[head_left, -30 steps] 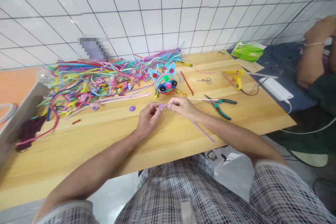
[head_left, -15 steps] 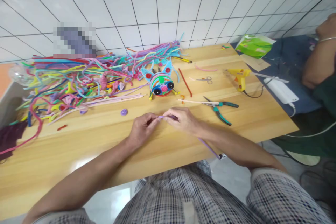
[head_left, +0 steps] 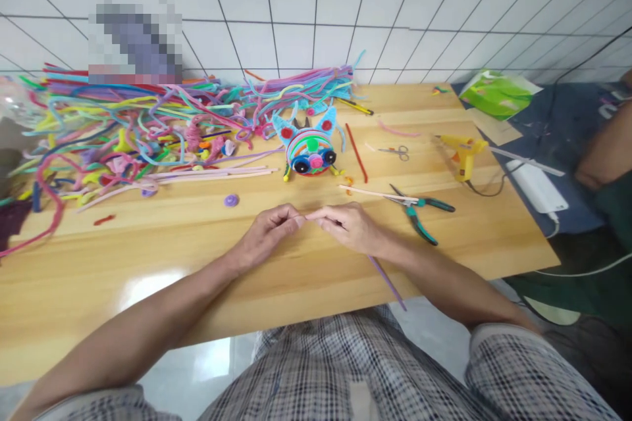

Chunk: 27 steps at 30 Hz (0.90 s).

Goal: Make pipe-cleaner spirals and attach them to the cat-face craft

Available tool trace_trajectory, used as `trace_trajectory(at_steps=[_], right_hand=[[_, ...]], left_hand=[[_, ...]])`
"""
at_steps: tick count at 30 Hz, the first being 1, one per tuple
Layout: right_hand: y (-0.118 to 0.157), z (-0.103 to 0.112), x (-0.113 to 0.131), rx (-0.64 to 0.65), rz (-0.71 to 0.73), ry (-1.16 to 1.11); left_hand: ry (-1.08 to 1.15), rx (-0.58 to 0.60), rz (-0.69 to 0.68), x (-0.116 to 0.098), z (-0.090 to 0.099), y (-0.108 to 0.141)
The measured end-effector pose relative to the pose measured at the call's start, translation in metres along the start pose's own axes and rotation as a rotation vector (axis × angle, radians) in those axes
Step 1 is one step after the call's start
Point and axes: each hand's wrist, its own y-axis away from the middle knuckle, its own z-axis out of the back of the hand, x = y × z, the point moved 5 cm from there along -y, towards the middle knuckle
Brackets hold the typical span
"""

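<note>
A purple pipe cleaner (head_left: pixel 388 283) trails from under my right hand (head_left: pixel 348 227) down past the table's front edge. My right hand is closed on it, thumb and forefinger pinched. Fingertip to fingertip with it, my left hand (head_left: pixel 274 230) pinches too, at the pipe cleaner's other end, which the fingers mostly hide. Just beyond my hands stands a pipe-cleaner creature (head_left: pixel 312 151) with blue ears, round black eyes and a pink nose. A purple coil (head_left: pixel 231 200) lies on the table left of my left hand.
Many loose pipe cleaners (head_left: pixel 143 125) heap at the left back. Pliers (head_left: pixel 419 210), small scissors (head_left: pixel 397 151) and a yellow glue gun (head_left: pixel 463 152) with its cord lie to the right. A green packet (head_left: pixel 498 93) and a white power strip (head_left: pixel 538 187) lie beyond, near another person's arm (head_left: pixel 605 145).
The view has tilted slightly. My fingertips have shifted a little, and the short purple piece that showed between them is now mostly covered. The creature and tools stay in place.
</note>
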Motion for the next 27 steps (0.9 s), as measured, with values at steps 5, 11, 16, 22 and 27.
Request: trace_trajectory(at_steps=[5,11,16,22,27], right_hand=[[-0.001,-0.004,-0.001,0.019,-0.058,0.000],[-0.004,-0.006,0.001,-0.023,0.021,0.047],[-0.005,-0.005,-0.001,-0.119,0.000,0.076],[-0.005,-0.007,0.003,-0.127,0.057,0.073],[-0.005,-0.004,0.007,-0.169,0.149,0.135]], left_hand=[[-0.084,-0.016,-0.075,-0.005,-0.004,0.002],[-0.204,-0.046,-0.151,-0.003,-0.011,0.004],[-0.179,-0.111,-0.155,0.004,-0.010,0.003],[-0.212,-0.100,-0.230,0.003,-0.012,0.001],[-0.198,-0.107,-0.226,0.003,-0.013,0.000]])
